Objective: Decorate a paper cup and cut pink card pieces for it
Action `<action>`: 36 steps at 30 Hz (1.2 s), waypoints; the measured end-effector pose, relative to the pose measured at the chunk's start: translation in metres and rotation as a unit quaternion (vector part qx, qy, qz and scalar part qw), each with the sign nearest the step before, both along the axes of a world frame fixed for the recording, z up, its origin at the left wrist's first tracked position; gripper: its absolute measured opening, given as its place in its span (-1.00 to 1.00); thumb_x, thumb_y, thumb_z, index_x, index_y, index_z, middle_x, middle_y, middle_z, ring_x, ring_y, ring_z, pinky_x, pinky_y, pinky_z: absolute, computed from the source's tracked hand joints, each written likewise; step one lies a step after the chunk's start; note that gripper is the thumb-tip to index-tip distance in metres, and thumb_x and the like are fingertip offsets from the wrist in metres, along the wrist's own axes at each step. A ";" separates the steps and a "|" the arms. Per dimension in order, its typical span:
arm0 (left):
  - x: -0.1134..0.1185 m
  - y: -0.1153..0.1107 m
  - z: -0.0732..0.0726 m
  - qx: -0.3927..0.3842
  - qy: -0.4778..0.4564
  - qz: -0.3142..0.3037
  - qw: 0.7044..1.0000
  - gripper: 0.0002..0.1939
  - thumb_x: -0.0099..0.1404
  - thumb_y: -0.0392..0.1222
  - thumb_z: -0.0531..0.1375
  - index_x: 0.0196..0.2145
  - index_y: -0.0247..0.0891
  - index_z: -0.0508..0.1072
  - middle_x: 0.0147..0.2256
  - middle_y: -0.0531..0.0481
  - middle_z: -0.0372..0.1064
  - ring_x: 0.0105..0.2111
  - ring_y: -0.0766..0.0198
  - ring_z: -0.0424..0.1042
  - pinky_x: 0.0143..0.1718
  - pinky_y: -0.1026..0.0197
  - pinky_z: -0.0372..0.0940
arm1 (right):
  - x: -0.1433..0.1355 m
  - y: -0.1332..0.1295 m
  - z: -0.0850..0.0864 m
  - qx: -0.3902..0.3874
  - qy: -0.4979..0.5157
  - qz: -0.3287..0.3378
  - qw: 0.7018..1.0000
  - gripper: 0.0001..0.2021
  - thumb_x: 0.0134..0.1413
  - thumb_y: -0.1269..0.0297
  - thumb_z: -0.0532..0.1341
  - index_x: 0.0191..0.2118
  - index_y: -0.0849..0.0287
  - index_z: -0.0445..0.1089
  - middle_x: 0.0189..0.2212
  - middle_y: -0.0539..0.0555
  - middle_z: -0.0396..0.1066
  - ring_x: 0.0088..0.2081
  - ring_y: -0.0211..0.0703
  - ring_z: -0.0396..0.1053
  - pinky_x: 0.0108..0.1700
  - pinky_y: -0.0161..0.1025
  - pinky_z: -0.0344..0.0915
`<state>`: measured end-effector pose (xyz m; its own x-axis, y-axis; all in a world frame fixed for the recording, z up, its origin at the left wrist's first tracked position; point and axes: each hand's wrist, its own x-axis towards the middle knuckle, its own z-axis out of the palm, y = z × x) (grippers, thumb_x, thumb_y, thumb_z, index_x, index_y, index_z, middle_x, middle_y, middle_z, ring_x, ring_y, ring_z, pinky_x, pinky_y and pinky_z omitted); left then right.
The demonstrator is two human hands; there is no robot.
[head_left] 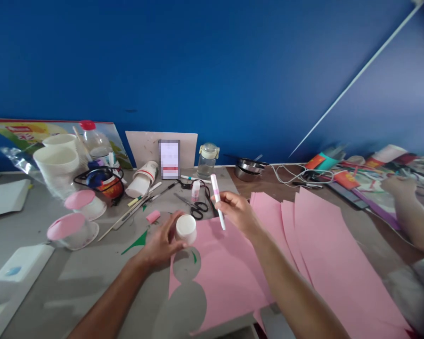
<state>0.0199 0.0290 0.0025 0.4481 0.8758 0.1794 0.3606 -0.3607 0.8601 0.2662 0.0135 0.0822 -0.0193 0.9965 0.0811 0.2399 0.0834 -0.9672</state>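
Observation:
My left hand [166, 240] is curled around a small white paper cup [186, 228], which stands on the upper left corner of a pink paper sheet [233, 278]. Round pieces have been cut from that sheet's left side. In my right hand [238, 212] is a white marker [218, 202] with a pink band, held upright and slightly tilted above the sheet. Black-handled scissors [197, 208] lie just beyond the cup, with a small white bottle [195, 190] behind them. A rolled pink piece [153, 216] and a green paper scrap [137, 242] rest near my left hand.
More pink sheets [325, 235] fan out on the right. Two pink-topped cups [72, 230] and a stack of paper cups [56, 162] stand left. A phone [169, 159] leans on a board beside a glass jar [207, 160]. Another person's arm [406, 207] is at far right.

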 end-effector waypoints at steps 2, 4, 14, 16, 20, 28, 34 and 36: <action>-0.004 0.000 0.001 0.014 -0.134 0.035 0.990 -0.46 0.13 -0.02 0.26 0.05 -0.25 0.38 0.04 -0.23 0.38 0.09 -0.06 0.31 0.13 -0.03 0.17 | -0.008 -0.013 0.010 -0.014 0.023 0.045 0.999 -0.75 0.10 0.18 0.19 -0.17 0.22 0.44 -0.48 -0.04 0.32 -0.45 -0.30 0.22 -0.43 -0.37 0.15; -0.007 0.000 0.005 0.015 -0.255 0.073 0.964 -0.55 0.20 0.04 0.22 -0.02 -0.24 0.44 -0.01 -0.21 0.41 0.08 -0.03 0.31 0.14 -0.02 0.13 | -0.020 -0.023 0.017 -0.042 0.053 0.116 0.991 -0.77 0.15 0.19 0.15 -0.18 0.24 0.40 -0.51 -0.05 0.29 -0.50 -0.33 0.22 -0.48 -0.39 0.14; 0.001 -0.014 0.034 -0.224 -0.425 -0.021 0.877 -0.80 0.19 -0.07 0.28 -0.33 -0.25 0.57 -0.23 -0.17 0.53 -0.11 -0.01 0.46 -0.07 -0.01 0.33 | -0.094 -0.024 -0.012 -0.157 0.146 0.225 0.951 -0.80 0.24 0.24 0.06 -0.38 0.21 0.28 -0.66 -0.14 0.23 -0.71 -0.45 0.07 -0.64 -0.44 0.03; 0.000 -0.015 0.035 -0.229 -0.442 -0.027 0.867 -0.79 0.20 -0.04 0.27 -0.38 -0.25 0.56 -0.25 -0.14 0.52 -0.11 0.00 0.46 -0.06 0.01 0.34 | -0.097 -0.026 -0.013 -0.169 0.171 0.228 0.944 -0.73 0.24 0.24 0.07 -0.48 0.21 0.24 -0.66 -0.12 0.24 -0.72 -0.47 0.05 -0.65 -0.44 0.01; -0.006 -0.012 0.035 -0.255 -0.474 -0.043 0.842 -0.76 0.22 0.00 0.25 -0.38 -0.25 0.54 -0.30 -0.06 0.49 -0.14 0.08 0.47 0.01 0.03 0.32 | -0.098 -0.028 -0.009 -0.195 0.217 0.243 0.925 -0.77 0.21 0.28 0.10 -0.48 0.21 0.25 -0.65 -0.11 0.29 -0.74 -0.48 0.05 -0.66 -0.44 0.00; -0.008 -0.011 0.041 -0.322 -0.533 -0.042 0.782 -0.80 0.22 -0.06 0.27 -0.34 -0.26 0.54 -0.32 -0.02 0.50 -0.21 0.19 0.50 -0.01 0.08 0.38 | -0.111 -0.037 -0.012 -0.317 0.393 0.205 0.838 -0.82 0.20 0.21 0.11 -0.36 0.20 0.27 -0.70 -0.13 0.29 -0.78 -0.46 -0.03 -0.68 -0.44 -0.04; -0.005 -0.016 0.042 -0.357 -0.533 -0.042 0.766 -0.78 0.25 -0.04 0.23 -0.37 -0.26 0.52 -0.34 -0.03 0.51 -0.22 0.17 0.52 -0.07 0.08 0.44 | -0.122 -0.032 -0.021 -0.351 0.462 0.237 0.779 -0.72 0.27 0.19 0.04 -0.29 0.29 0.36 -0.57 0.02 0.43 -0.64 -0.30 0.34 -0.53 -0.34 0.27; -0.007 -0.017 0.039 -0.370 -0.517 -0.057 0.770 -0.78 0.28 -0.05 0.20 -0.35 -0.25 0.50 -0.34 -0.04 0.52 -0.32 0.18 0.54 -0.24 0.12 0.49 | -0.127 -0.026 -0.024 -0.347 0.472 0.243 0.773 -0.69 0.30 0.17 0.01 -0.33 0.29 0.34 -0.55 0.04 0.46 -0.65 -0.30 0.35 -0.54 -0.32 0.29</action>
<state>0.0131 0.0117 0.0417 0.4833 0.8746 -0.0376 -0.6517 0.3881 0.6517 0.1396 -0.0121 0.0579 -0.6649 0.6990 -0.2631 -0.4966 -0.6769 -0.5433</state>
